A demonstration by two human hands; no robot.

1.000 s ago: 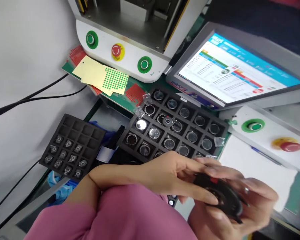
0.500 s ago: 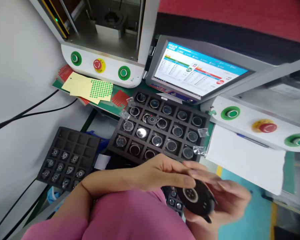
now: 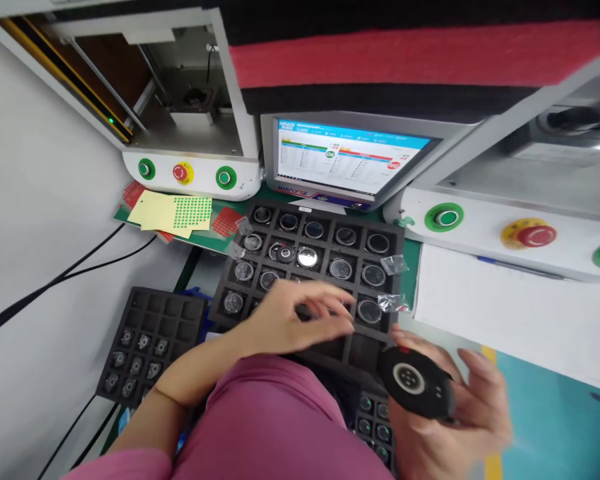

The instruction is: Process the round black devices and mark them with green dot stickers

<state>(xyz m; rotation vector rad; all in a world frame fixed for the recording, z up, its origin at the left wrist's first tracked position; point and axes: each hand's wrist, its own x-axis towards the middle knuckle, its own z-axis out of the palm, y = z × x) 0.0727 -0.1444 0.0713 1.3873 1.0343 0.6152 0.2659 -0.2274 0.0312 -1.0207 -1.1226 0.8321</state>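
My right hand (image 3: 455,407) holds a round black watch case (image 3: 415,383) at the lower right. Its back faces up, with a pale sensor ring in the middle and a small red spot at the rim. Over the front of the large black foam tray (image 3: 347,347) is my left hand (image 3: 305,317), slightly blurred, thumb and fingers apart with nothing visible between them. Round watch cases, glass up, sit in the tray's compartments. One smaller black disc (image 3: 285,253) rests across a case in the second row. The left hand hides part of the front rows.
A smaller foam tray (image 3: 173,303) with several small parts lies at left. Behind stand a monitor (image 3: 350,160) and two machines with push buttons (image 3: 225,177). Sticker sheets (image 3: 155,212) lie back left; white paper (image 3: 480,300) with a pen is at right. Another tray (image 3: 375,427) sits below.
My left hand has let go of the watch case and moved left over the tray. The right hand keeps the case, now apart from the left. The camera view has shifted upward.
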